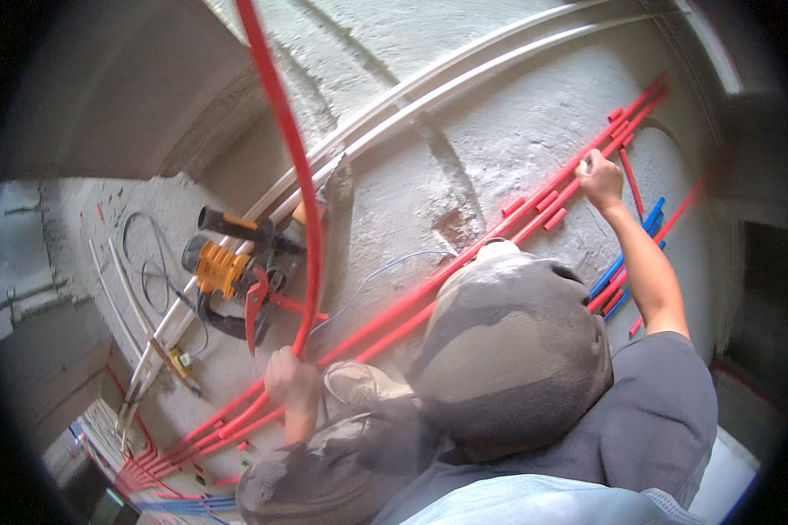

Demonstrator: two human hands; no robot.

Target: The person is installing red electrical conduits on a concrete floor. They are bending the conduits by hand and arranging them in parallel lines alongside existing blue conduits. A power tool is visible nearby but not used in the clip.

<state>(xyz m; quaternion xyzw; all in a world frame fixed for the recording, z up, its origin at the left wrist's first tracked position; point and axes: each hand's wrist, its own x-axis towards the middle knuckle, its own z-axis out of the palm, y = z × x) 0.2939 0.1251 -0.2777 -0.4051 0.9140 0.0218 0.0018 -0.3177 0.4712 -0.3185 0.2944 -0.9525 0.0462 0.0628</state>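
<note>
Floor (394, 210) bears long red pipes (381, 317); a curved red pipe (305, 184) rises past the power tool (223, 267). Left hand (291, 378) clasps that curve (slightly blurred); right hand (601, 182) curls at the long pipes, grip unclear. A slackened left hold could spring the curve into the tool.

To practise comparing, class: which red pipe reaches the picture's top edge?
The red pipe arching up from the left hand; no other reaches that edge.

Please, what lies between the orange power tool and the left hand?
The head view shows a red hand tool between the power tool and the left hand.
</note>
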